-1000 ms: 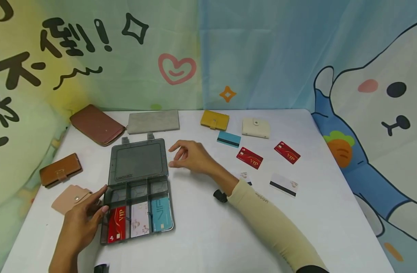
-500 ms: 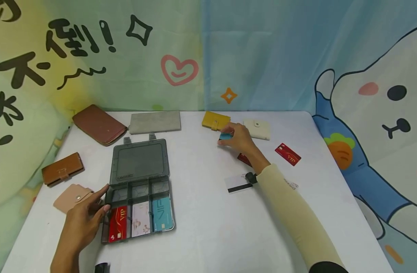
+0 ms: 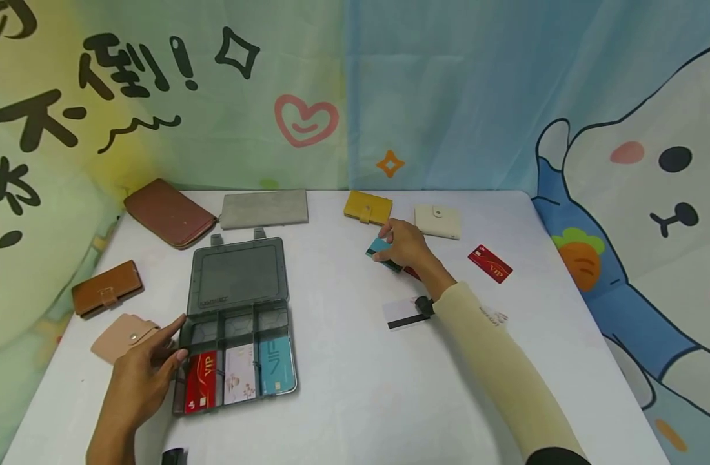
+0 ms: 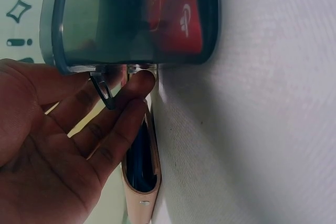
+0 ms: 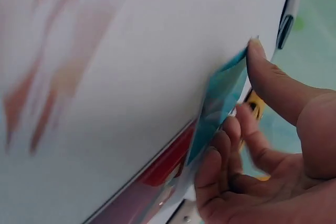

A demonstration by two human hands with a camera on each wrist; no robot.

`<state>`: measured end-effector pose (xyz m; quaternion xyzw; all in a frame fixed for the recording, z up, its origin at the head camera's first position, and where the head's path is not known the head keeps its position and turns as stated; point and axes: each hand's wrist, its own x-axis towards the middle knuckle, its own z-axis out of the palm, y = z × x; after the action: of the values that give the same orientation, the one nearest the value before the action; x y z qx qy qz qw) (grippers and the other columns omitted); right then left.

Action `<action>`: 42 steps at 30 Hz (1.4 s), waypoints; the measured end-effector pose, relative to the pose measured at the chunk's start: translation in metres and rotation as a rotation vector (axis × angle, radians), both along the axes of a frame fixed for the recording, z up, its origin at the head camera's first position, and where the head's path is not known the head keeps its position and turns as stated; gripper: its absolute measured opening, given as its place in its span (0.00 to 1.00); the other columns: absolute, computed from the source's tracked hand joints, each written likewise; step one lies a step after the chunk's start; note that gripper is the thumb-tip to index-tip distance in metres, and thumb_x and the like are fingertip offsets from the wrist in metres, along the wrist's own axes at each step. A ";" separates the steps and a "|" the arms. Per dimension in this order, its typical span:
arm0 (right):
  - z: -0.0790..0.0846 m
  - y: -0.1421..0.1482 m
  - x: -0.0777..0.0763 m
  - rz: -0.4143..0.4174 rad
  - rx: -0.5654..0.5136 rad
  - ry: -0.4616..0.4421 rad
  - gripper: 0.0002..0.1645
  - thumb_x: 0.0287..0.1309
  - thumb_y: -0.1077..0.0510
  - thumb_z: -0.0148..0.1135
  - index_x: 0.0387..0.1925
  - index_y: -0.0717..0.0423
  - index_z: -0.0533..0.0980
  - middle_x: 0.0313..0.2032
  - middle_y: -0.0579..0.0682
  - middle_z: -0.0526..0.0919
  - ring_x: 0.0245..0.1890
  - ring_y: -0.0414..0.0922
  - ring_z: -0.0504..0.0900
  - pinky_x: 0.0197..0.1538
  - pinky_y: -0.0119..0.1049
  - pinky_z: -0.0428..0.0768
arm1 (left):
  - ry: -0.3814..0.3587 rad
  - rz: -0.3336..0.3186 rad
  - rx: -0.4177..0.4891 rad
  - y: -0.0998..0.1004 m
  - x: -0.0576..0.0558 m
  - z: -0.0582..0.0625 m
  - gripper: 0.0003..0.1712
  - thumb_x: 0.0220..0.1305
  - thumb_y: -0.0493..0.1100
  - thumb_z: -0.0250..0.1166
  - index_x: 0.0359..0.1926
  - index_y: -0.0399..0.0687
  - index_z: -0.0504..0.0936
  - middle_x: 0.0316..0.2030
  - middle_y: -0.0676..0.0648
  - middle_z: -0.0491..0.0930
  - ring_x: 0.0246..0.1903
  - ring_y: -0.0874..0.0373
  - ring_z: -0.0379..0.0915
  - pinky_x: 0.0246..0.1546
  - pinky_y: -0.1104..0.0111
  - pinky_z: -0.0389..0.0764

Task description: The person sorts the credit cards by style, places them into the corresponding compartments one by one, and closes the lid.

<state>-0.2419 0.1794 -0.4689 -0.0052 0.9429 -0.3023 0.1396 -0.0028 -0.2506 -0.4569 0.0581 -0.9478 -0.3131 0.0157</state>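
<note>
Head view shows the right hand [image 3: 410, 248] pinching a blue card [image 3: 379, 245] between thumb and fingers, on the near side of a yellow wallet [image 3: 368, 206] and near a partly hidden red card [image 3: 412, 272]; whether the blue card is fully off the white surface [image 3: 343, 394], I cannot tell. The left hand [image 3: 139, 380] rests with loose fingers against the left side of a grey box [image 3: 237, 274], three cards [image 3: 239, 373] lying in its near compartments [image 3: 219, 391].
</note>
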 end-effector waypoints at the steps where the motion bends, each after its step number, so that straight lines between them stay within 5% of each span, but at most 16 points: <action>1: 0.001 -0.002 0.002 0.003 0.010 -0.015 0.29 0.48 0.53 0.79 0.50 0.52 0.74 0.46 0.52 0.77 0.45 0.51 0.75 0.48 0.44 0.78 | -0.005 0.003 0.001 0.000 0.000 0.000 0.37 0.64 0.37 0.68 0.72 0.57 0.69 0.51 0.30 0.82 0.43 0.39 0.83 0.42 0.48 0.84; 9: 0.011 -0.025 0.025 0.125 0.025 -0.049 0.22 0.50 0.55 0.78 0.43 0.52 0.75 0.39 0.52 0.78 0.40 0.49 0.75 0.44 0.39 0.76 | -0.007 0.008 0.004 0.000 0.001 0.000 0.37 0.64 0.37 0.68 0.72 0.56 0.68 0.51 0.30 0.81 0.43 0.40 0.83 0.42 0.49 0.84; 19: 0.035 -0.066 0.076 0.463 -0.341 -0.041 0.10 0.65 0.60 0.64 0.46 0.48 0.81 0.30 0.50 0.79 0.29 0.50 0.78 0.33 0.34 0.76 | 0.000 0.004 0.002 0.000 0.001 0.000 0.36 0.64 0.37 0.68 0.72 0.57 0.69 0.51 0.30 0.81 0.43 0.39 0.83 0.42 0.49 0.84; 26: 0.028 -0.108 0.122 0.399 -0.612 -0.145 0.09 0.59 0.60 0.71 0.41 0.48 0.83 0.27 0.52 0.84 0.28 0.61 0.85 0.22 0.36 0.79 | -0.002 -0.001 -0.001 0.000 0.000 0.001 0.36 0.64 0.36 0.68 0.72 0.56 0.69 0.51 0.29 0.81 0.43 0.39 0.83 0.43 0.47 0.84; 34: 0.017 -0.134 0.150 0.484 -0.420 0.016 0.09 0.55 0.55 0.74 0.39 0.47 0.83 0.25 0.38 0.82 0.20 0.36 0.76 0.27 0.27 0.76 | -0.017 0.011 0.002 0.001 0.001 0.001 0.36 0.65 0.36 0.67 0.72 0.56 0.68 0.52 0.29 0.81 0.43 0.39 0.83 0.41 0.49 0.84; 42: 0.015 -0.131 0.148 0.520 -0.354 0.076 0.13 0.54 0.52 0.75 0.41 0.45 0.83 0.25 0.36 0.80 0.20 0.33 0.76 0.30 0.26 0.75 | -0.014 0.011 0.004 0.001 0.001 0.000 0.37 0.65 0.36 0.67 0.72 0.58 0.68 0.52 0.29 0.81 0.43 0.39 0.83 0.41 0.48 0.84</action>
<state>-0.0936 0.0486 -0.4537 -0.2818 0.8472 -0.4156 0.1739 -0.0016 -0.2498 -0.4572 0.0656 -0.9470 -0.3144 0.0108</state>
